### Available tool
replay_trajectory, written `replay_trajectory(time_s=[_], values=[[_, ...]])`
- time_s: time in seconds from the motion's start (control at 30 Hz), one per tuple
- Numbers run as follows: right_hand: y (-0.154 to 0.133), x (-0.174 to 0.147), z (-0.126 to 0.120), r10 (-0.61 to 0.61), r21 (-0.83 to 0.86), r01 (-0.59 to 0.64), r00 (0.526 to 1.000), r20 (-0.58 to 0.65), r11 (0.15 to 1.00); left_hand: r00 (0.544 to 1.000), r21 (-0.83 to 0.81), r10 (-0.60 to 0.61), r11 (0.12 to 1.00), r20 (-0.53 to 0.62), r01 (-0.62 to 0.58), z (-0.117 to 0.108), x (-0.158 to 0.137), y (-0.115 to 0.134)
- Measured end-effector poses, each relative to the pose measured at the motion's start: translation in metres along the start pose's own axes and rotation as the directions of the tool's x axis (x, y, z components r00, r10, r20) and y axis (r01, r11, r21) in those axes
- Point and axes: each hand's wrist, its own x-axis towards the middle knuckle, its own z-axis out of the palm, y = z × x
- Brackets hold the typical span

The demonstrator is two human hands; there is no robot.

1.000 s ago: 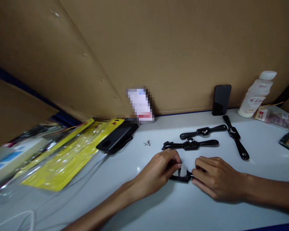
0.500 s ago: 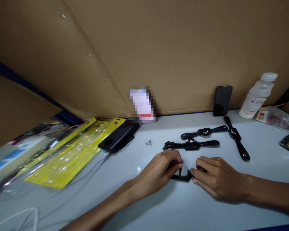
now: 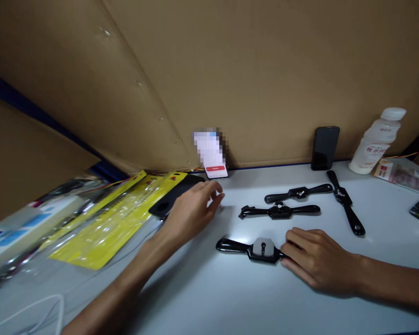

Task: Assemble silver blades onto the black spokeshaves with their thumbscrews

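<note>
A black spokeshave (image 3: 263,253) with a grey slotted blade in its middle lies on the table. My right hand (image 3: 316,258) is closed around its right handle, covering that end. My left hand (image 3: 197,204) hovers left of the spokeshaves, thumb and fingers apart, right by the small silver screws (image 3: 220,208), which it partly hides. Beyond the held tool rest a second spokeshave (image 3: 279,212), with loose black parts (image 3: 246,211) at its left end, and a third spokeshave (image 3: 298,192). Another spokeshave (image 3: 344,200) lies slanted at the right.
Yellow-backed clear packages (image 3: 101,246) and a black device (image 3: 160,207) with a cable occupy the left side. A lit phone (image 3: 214,170) and a dark phone (image 3: 324,148) lean against the cardboard wall (image 3: 265,83). To the right are a white bottle (image 3: 375,144) and a packet (image 3: 405,174).
My left hand has left the blade of the held spokeshave and moved left and away from me to the screws. The blade and left handle now show. My right hand stays in place.
</note>
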Motion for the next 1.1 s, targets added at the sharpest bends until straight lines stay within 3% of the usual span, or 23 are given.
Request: replay_trajectory(time_s=[0.07,0.2,0.33,0.4,0.53,0.83,1.0,1.1], values=[[0.0,-0.001,0.0,0.004,0.001,-0.004,1.0,0.0,1.0,0.995,0.125,-0.08,0.99,0.062,0.071,-0.002,0.006,-0.018],[-0.001,-0.001,-0.002,0.001,-0.013,-0.001,1.0,-0.007,1.0,0.988,0.131,-0.088,0.989,0.131,0.071,-0.001,0.009,-0.026],[-0.001,-0.001,-0.002,0.002,-0.024,-0.001,1.0,0.013,1.0,0.989,-0.037,0.053,0.998,0.136,-0.048,0.005,0.003,-0.007],[-0.001,-0.002,-0.001,0.003,-0.028,-0.002,1.0,0.021,1.0,0.969,-0.149,0.159,0.98,0.189,-0.132,0.01,-0.001,0.004],[0.0,-0.002,0.0,0.007,-0.021,-0.006,1.0,0.028,1.0,0.938,-0.168,0.236,0.966,0.253,-0.197,0.021,-0.006,0.017],[-0.001,-0.001,-0.002,0.004,-0.025,-0.003,1.0,0.014,1.0,0.939,-0.226,0.177,0.968,0.294,-0.112,0.012,-0.006,0.017],[-0.001,-0.002,-0.001,0.004,-0.016,-0.004,1.0,0.013,1.0,0.908,-0.269,0.111,0.963,0.405,0.002,0.005,-0.006,0.008],[-0.001,-0.001,-0.002,0.005,-0.007,-0.005,1.0,0.011,1.0,0.907,-0.267,0.122,0.964,0.403,-0.011,0.001,-0.005,0.004]])
